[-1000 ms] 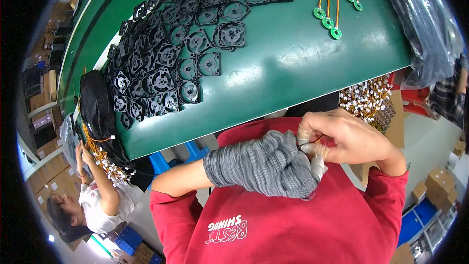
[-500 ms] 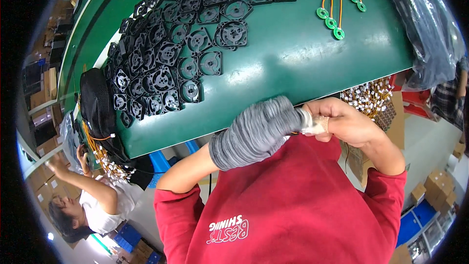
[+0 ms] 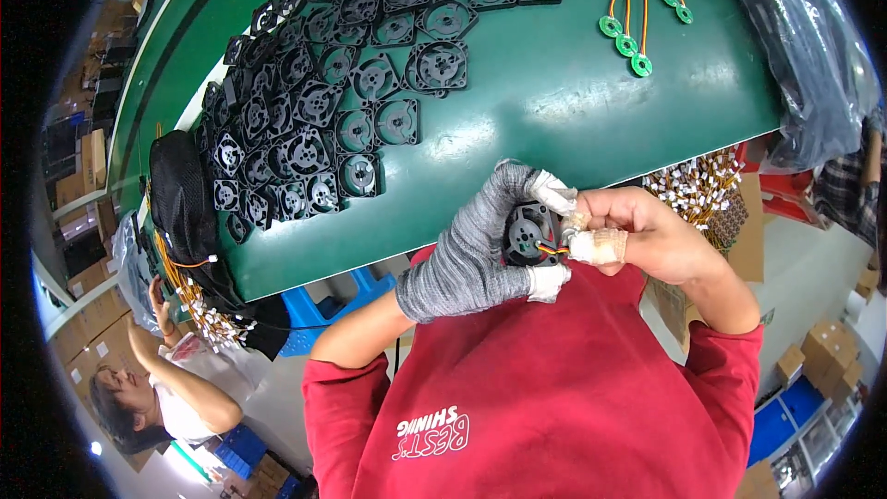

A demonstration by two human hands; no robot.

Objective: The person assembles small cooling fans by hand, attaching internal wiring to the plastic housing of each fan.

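A small black square fan frame (image 3: 528,237) sits in my left hand (image 3: 467,254), close to my chest. That hand wears a grey knitted glove with whitish wraps on the fingertips, and its thumb and fingers grip the frame's edges. Short red, yellow and dark wires (image 3: 552,249) run from the frame's middle to its right side. There my right hand (image 3: 647,233), bare with taped fingertips, pinches the wires. Its fingers hide where the wires end.
Many black fan frames (image 3: 374,77) cover the left and far part of the green table (image 3: 545,120). Green ring boards (image 3: 641,65) on wires lie far right, near grey plastic sheeting (image 3: 808,55). White-plugged wire bundles (image 3: 698,187) sit below the right edge. A person (image 3: 176,388) works at left.
My left hand has turned and spread, bringing the fan frame into view. My right hand has stayed near the same spot, its fingers now at the wires.
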